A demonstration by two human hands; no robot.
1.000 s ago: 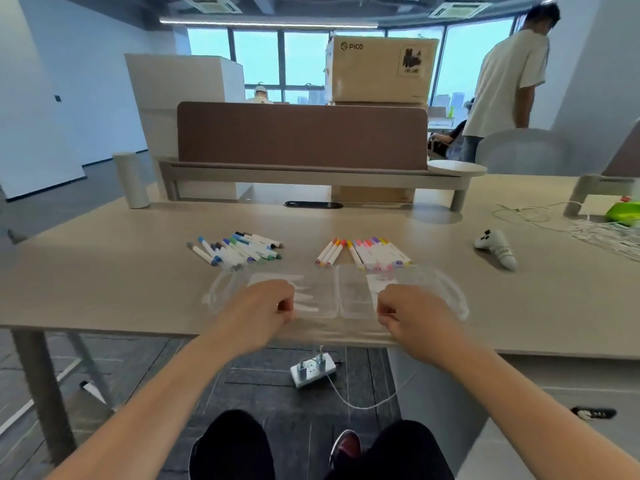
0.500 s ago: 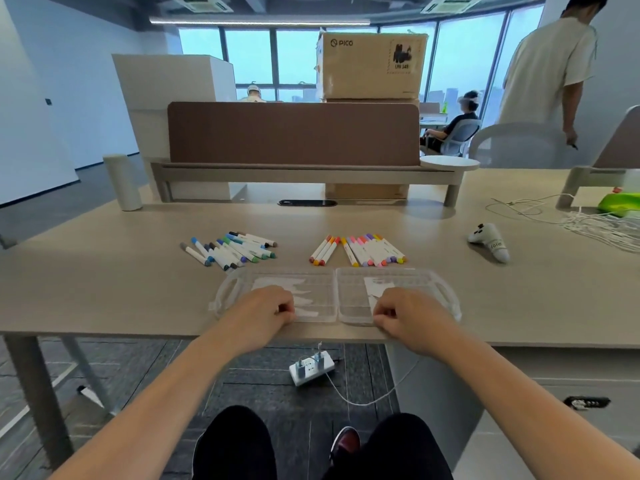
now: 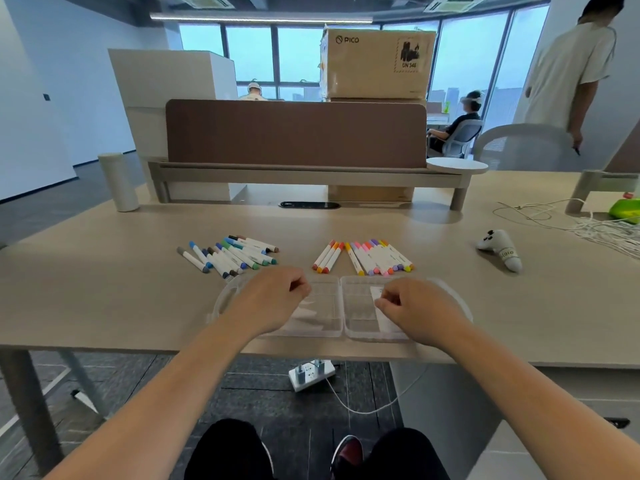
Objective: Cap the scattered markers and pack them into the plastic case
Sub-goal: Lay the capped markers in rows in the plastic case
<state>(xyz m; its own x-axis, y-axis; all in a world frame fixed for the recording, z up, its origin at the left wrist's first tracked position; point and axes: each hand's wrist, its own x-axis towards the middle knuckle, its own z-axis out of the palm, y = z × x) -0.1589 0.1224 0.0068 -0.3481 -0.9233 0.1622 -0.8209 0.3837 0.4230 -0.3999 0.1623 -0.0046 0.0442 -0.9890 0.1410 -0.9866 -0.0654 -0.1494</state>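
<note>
Your left hand [image 3: 273,299] hides much of the left half of the clear plastic case [image 3: 341,306], and your right hand [image 3: 420,311] covers the right half's outer part, so you cannot tell what either one touches beneath. The case lies open and flat at the near edge of the table [image 3: 104,299], at 6 o'clock, empty apart from what looks like a white paper slip. Both hands rest knuckles-up with fingers curled together into loose fists, closed on nothing you can make out. Your forearms come in from 7 and 5 o'clock. Just beyond the case, a heap of blue and green markers [image 3: 230,256] lies at 11 o'clock, and a row of orange, pink and purple markers [image 3: 367,258] at 12 to 1 o'clock; they look capped, though that is hard to confirm.
</note>
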